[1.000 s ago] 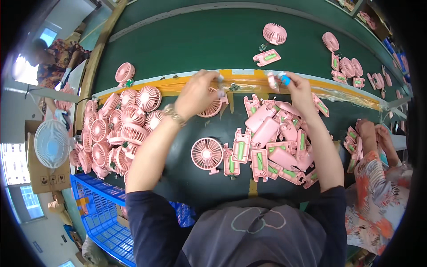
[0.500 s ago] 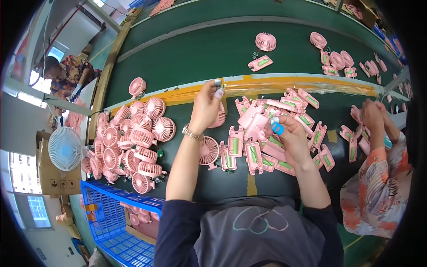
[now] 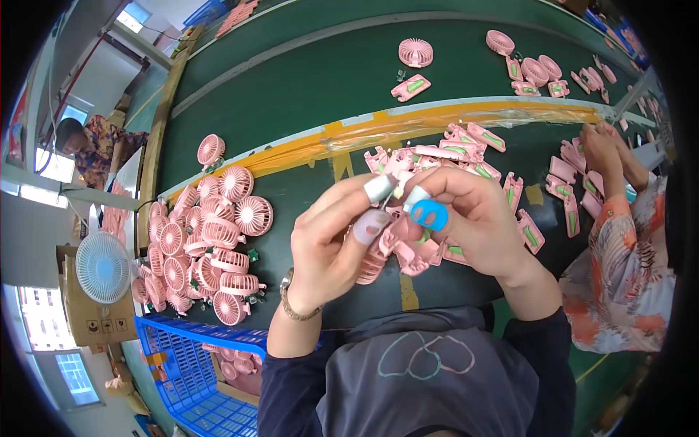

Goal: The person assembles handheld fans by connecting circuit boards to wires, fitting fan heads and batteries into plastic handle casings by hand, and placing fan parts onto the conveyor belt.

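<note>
My left hand [image 3: 328, 244] and my right hand [image 3: 477, 218] meet over the near belt, fingertips almost touching. Both are closed in a pinch, with a small white piece [image 3: 398, 191], perhaps a wire connector, between them. Finger covers sit on several fingertips, one of them blue. Just below the fingers are pink housing parts [image 3: 408, 251]; whether I hold these too is hard to tell. A pink fan head [image 3: 371, 268] shows partly under my left hand. Behind and beside my right hand lie pink handle shells [image 3: 466, 142] with green cells in them.
A heap of pink fan heads [image 3: 207, 244] lies at the left, above a blue crate [image 3: 182, 386]. A taped divider [image 3: 349, 135] runs across the green belt. More fan parts [image 3: 535, 71] lie beyond it. Co-workers sit at the right and far left; a white fan [image 3: 104, 267] stands left.
My left hand has come down from the taped divider toward me and right, meeting my right hand. The fan head near my left forearm is now mostly covered. The view has shifted slightly.
</note>
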A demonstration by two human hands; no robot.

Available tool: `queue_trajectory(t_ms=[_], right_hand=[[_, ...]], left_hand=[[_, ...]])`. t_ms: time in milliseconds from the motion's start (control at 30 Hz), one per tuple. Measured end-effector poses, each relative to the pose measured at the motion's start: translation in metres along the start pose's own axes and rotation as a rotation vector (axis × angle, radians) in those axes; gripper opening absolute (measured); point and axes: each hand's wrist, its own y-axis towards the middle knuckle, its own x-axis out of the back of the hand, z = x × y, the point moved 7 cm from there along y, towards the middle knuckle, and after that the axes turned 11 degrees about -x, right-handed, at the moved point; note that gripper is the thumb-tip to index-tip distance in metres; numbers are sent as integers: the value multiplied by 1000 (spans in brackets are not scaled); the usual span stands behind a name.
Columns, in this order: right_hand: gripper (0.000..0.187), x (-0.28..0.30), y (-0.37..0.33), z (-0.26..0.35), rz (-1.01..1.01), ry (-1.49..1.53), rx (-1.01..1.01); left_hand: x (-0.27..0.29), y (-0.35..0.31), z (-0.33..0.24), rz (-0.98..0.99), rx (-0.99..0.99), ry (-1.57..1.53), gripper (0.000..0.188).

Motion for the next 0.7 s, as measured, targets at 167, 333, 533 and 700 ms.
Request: queue_trajectory(t_ms=[167, 333, 533, 700], right_hand=[[14, -3, -2, -8, 45, 43, -49], [14, -4, -4, -10, 60, 175, -112], [16, -4, -1, -7, 76, 194, -149], [11, -3, 0, -7, 8, 72, -76]], left_hand=[[-4, -2, -9, 40, -48, -10, 26], [-3, -5, -7, 12, -30, -16, 25], [-2, -2, -11, 58, -136, 76, 26], [3, 1, -17, 91, -189, 189, 28]])
